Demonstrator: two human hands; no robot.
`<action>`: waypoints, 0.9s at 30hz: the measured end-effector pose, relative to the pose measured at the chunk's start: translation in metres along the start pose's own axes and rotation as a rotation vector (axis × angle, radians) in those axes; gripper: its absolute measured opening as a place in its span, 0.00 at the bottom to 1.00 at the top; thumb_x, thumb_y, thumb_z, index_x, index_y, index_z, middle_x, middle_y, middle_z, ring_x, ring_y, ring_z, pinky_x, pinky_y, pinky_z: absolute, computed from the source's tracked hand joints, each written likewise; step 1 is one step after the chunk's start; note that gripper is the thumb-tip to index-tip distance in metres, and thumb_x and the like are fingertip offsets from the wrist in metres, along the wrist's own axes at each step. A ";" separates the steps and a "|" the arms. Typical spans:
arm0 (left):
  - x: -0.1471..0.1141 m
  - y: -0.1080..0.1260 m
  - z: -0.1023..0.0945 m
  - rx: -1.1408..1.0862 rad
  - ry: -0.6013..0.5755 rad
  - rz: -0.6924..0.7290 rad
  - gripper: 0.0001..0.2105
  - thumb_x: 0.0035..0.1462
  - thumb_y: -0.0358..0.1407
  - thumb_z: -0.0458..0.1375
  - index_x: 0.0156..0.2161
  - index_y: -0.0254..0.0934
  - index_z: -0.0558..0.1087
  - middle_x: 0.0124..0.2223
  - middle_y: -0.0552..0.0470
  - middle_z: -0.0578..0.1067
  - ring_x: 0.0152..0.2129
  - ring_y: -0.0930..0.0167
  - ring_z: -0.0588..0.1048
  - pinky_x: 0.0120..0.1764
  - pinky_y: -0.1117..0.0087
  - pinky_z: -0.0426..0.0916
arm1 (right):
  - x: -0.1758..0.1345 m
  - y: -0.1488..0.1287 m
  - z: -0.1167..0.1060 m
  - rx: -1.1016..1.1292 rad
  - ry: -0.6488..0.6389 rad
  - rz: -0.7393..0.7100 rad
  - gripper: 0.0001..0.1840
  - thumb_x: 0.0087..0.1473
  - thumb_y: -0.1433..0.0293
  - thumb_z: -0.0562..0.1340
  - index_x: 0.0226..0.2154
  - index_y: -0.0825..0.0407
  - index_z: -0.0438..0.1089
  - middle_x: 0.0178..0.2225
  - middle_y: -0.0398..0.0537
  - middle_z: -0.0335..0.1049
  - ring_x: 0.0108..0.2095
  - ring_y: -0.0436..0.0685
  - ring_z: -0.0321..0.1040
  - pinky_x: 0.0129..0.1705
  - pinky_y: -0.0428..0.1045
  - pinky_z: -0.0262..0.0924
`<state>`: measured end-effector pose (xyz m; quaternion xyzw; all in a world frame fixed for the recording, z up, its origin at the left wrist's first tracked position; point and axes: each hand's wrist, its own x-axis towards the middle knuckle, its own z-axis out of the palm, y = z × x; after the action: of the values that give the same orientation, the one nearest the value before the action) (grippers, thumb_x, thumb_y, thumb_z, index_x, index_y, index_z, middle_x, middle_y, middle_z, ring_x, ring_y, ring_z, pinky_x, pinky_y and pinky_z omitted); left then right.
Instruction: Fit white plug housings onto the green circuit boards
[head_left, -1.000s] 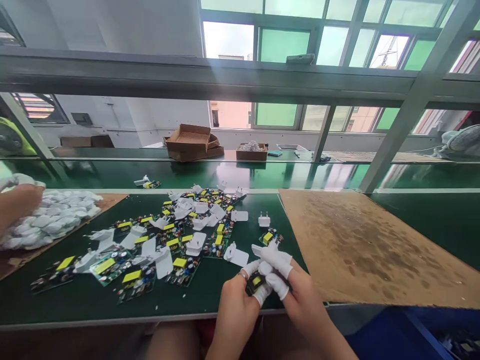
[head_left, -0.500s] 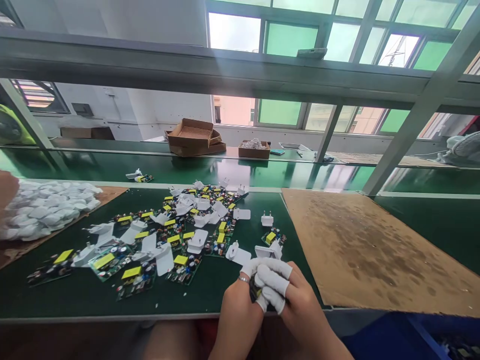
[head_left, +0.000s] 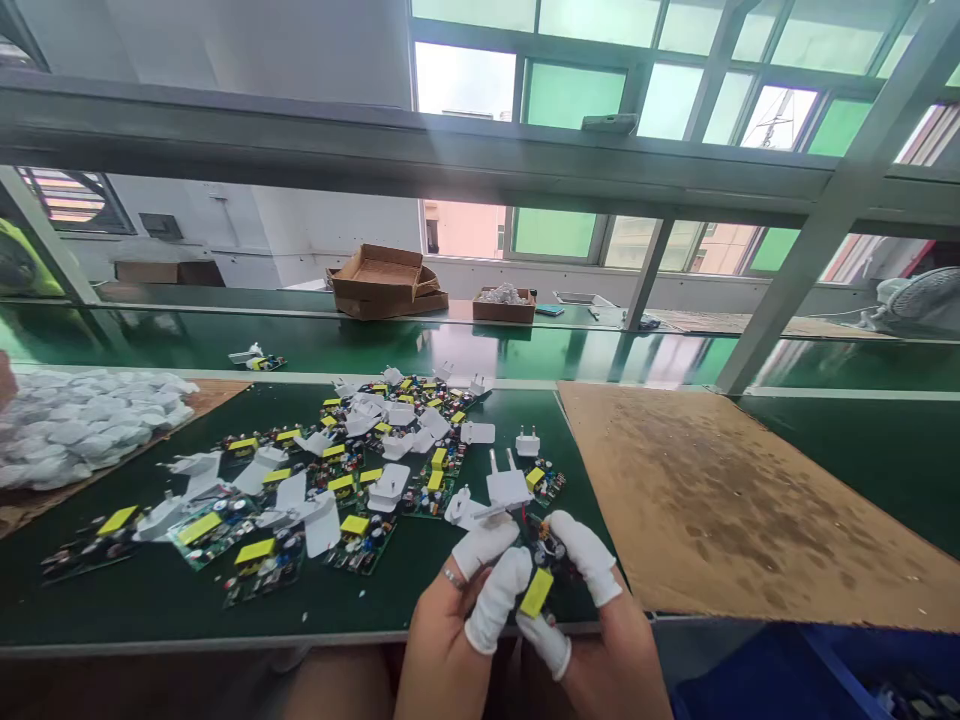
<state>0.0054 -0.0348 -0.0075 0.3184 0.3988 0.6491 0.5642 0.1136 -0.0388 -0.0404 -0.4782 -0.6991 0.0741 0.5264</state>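
My left hand [head_left: 470, 600], with white cloth finger covers and a ring, closes on a white two-pin plug housing [head_left: 508, 487], pins pointing away from me. In my right hand [head_left: 604, 610], also in finger covers, is a small circuit board [head_left: 546, 545] with a yellow-topped block, gripped between thumb and fingers. A bit of red wire shows between housing and board. Just beyond them lie another board [head_left: 546, 482] and a white pin piece [head_left: 527, 442]. To the left spreads a pile of boards with white housings [head_left: 360, 525].
White parts are heaped [head_left: 90, 420] at the far left, beside another person's hand [head_left: 6, 380]. Stained cardboard [head_left: 735, 500] covers the right of the green bench. Brown boxes [head_left: 386, 285] stand behind. A blue bin [head_left: 757, 670] sits below right.
My hands were clasped together over the board. They have moved apart, showing the board in the right and the plug housing in the left. The view has shifted slightly.
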 end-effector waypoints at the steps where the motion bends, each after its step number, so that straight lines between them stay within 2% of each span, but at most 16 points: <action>1: -0.001 0.002 -0.001 0.009 0.009 0.004 0.12 0.33 0.38 0.63 0.27 0.37 0.74 0.35 0.48 0.75 0.38 0.61 0.70 0.41 0.65 0.65 | 0.001 0.000 -0.001 -0.006 0.038 -0.043 0.28 0.45 0.68 0.58 0.50 0.47 0.51 0.44 0.51 0.61 0.42 0.60 0.62 0.43 0.54 0.60; 4: -0.002 0.001 -0.005 0.007 0.010 -0.045 0.11 0.36 0.38 0.61 0.30 0.39 0.74 0.35 0.51 0.75 0.38 0.62 0.70 0.41 0.65 0.66 | 0.001 0.005 -0.006 -0.067 0.069 -0.235 0.30 0.46 0.68 0.58 0.52 0.45 0.48 0.43 0.51 0.63 0.42 0.61 0.62 0.44 0.58 0.58; 6: 0.000 -0.002 -0.008 0.028 0.003 -0.076 0.09 0.38 0.38 0.60 0.30 0.41 0.74 0.34 0.52 0.75 0.39 0.62 0.69 0.42 0.65 0.65 | 0.000 0.008 -0.009 -0.111 0.057 -0.314 0.31 0.45 0.67 0.58 0.52 0.46 0.48 0.42 0.51 0.64 0.41 0.62 0.62 0.46 0.61 0.55; 9: 0.007 -0.008 -0.014 0.074 0.004 -0.074 0.03 0.37 0.35 0.60 0.24 0.42 0.74 0.30 0.53 0.76 0.44 0.61 0.65 0.46 0.65 0.62 | -0.001 0.010 -0.012 -0.163 0.015 -0.343 0.31 0.46 0.66 0.58 0.52 0.48 0.49 0.43 0.52 0.64 0.41 0.63 0.62 0.48 0.61 0.53; 11: 0.010 -0.013 -0.018 0.073 0.005 -0.064 0.01 0.37 0.33 0.61 0.21 0.42 0.74 0.28 0.54 0.76 0.46 0.60 0.63 0.47 0.64 0.60 | -0.001 0.009 -0.013 -0.185 -0.014 -0.369 0.33 0.47 0.68 0.58 0.54 0.49 0.45 0.43 0.53 0.63 0.42 0.62 0.62 0.48 0.61 0.53; 16: 0.009 -0.027 -0.027 0.148 0.061 -0.079 0.01 0.39 0.35 0.60 0.22 0.42 0.74 0.30 0.54 0.76 0.47 0.62 0.61 0.48 0.64 0.60 | 0.002 0.005 -0.011 -0.164 -0.027 -0.401 0.38 0.46 0.67 0.58 0.56 0.48 0.37 0.43 0.54 0.63 0.45 0.61 0.59 0.49 0.61 0.51; 19: 0.017 -0.032 -0.031 0.191 0.065 -0.070 0.04 0.37 0.37 0.61 0.24 0.42 0.74 0.32 0.53 0.75 0.46 0.61 0.63 0.48 0.65 0.60 | 0.005 0.007 -0.013 -0.167 -0.007 -0.448 0.39 0.46 0.65 0.58 0.56 0.50 0.37 0.43 0.55 0.63 0.42 0.61 0.61 0.48 0.60 0.52; 23: 0.034 -0.033 -0.035 0.228 0.019 -0.056 0.12 0.32 0.42 0.62 0.25 0.39 0.74 0.26 0.50 0.76 0.40 0.59 0.69 0.43 0.62 0.65 | 0.012 0.005 -0.019 -0.247 0.043 -0.529 0.35 0.47 0.68 0.57 0.55 0.56 0.42 0.40 0.57 0.64 0.40 0.60 0.62 0.48 0.60 0.52; 25: 0.032 -0.034 -0.035 0.225 -0.008 -0.048 0.14 0.31 0.45 0.62 0.25 0.37 0.74 0.24 0.49 0.76 0.34 0.60 0.72 0.39 0.63 0.68 | 0.015 0.000 -0.019 -0.293 0.101 -0.589 0.31 0.48 0.69 0.56 0.53 0.60 0.47 0.37 0.58 0.65 0.39 0.59 0.63 0.47 0.60 0.53; 27: 0.025 -0.037 -0.033 0.194 -0.031 0.003 0.16 0.34 0.47 0.60 0.27 0.37 0.75 0.29 0.48 0.76 0.32 0.61 0.73 0.37 0.64 0.69 | 0.015 -0.004 -0.017 -0.313 0.163 -0.605 0.27 0.49 0.69 0.55 0.51 0.63 0.51 0.34 0.58 0.66 0.38 0.59 0.64 0.46 0.58 0.55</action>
<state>-0.0089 -0.0136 -0.0568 0.3823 0.4505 0.6033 0.5357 0.1247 -0.0369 -0.0206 -0.3286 -0.7678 -0.2320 0.4987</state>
